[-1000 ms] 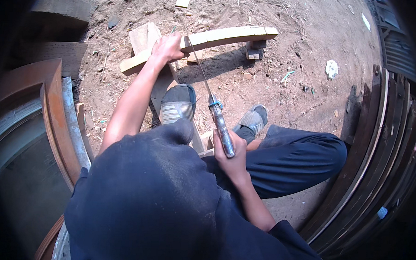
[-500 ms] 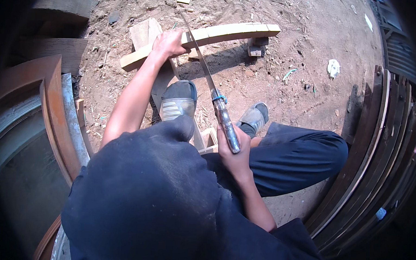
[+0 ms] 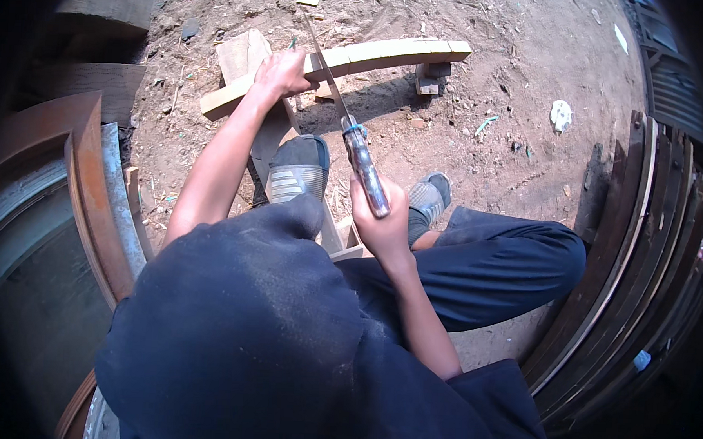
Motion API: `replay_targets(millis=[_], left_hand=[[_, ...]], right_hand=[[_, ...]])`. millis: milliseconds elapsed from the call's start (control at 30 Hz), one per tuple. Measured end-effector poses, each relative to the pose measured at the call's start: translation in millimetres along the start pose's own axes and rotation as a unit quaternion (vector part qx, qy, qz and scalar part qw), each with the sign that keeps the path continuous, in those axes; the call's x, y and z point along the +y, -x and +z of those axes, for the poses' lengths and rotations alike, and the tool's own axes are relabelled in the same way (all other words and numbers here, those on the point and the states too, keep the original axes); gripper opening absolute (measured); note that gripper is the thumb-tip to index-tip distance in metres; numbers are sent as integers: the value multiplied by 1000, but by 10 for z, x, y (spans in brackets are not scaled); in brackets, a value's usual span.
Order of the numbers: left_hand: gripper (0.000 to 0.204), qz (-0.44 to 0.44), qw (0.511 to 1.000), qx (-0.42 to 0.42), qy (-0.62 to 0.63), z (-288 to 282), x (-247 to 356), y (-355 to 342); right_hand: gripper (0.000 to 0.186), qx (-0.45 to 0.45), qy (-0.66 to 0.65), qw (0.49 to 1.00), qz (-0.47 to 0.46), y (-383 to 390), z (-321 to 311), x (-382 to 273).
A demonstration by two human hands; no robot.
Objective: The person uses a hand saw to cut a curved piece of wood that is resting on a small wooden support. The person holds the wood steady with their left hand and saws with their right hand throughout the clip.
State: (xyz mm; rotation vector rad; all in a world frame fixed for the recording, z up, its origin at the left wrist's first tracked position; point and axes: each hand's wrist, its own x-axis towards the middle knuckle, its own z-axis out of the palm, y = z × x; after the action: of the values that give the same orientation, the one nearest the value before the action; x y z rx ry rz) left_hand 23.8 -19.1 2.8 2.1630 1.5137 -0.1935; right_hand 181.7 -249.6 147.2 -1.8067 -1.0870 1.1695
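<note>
A long pale wooden plank (image 3: pixel 390 55), curved in this view, lies crosswise in front of me on two wooden supports. My left hand (image 3: pixel 282 74) grips it towards its left end, with the fingers closed over its edge. In my right hand (image 3: pixel 383 213) is the worn handle of a handsaw (image 3: pixel 365 167), with a blue tie where the handle meets the blade. The narrow blade crosses the plank just right of my left hand, its tip reaching past the far edge. Several thin lines run across the plank's top to the right of the blade.
A wooden board (image 3: pixel 270 141) supports the plank on the left, beside my sandalled foot (image 3: pixel 299 170); a small block (image 3: pixel 430 78) supports its right part. A brown wooden frame (image 3: pixel 87 161) stands at left. Long dark boards (image 3: pixel 609 254) are stacked at right. Scraps lie on the dirt.
My right hand has pushed the saw forward and slightly left, so its handle is nearer the plank. My left hand stays in place on the plank.
</note>
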Motion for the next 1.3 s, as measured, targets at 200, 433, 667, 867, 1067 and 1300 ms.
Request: replay_targets(millis=[200, 433, 667, 867, 1067, 1300], left_hand=[[39, -12, 1000, -20, -13, 16, -59, -7], [40, 2, 1000, 18, -20, 53, 31, 52], [35, -10, 1000, -3, 1, 31, 82, -43], [37, 0, 1000, -6, -12, -24, 36, 42], [39, 0, 1000, -6, -4, 30, 35, 9], [41, 33, 999, 25, -17, 10, -26, 31]], right_hand=[[16, -16, 15, 1000, 8, -268, 144, -11], [13, 13, -39, 999, -19, -61, 17, 78], [15, 13, 8, 1000, -25, -95, 86, 36], [17, 17, -9, 999, -26, 75, 54, 160], [22, 20, -23, 1000, 2, -451, 326, -15], [13, 30, -21, 999, -13, 209, -74, 93]])
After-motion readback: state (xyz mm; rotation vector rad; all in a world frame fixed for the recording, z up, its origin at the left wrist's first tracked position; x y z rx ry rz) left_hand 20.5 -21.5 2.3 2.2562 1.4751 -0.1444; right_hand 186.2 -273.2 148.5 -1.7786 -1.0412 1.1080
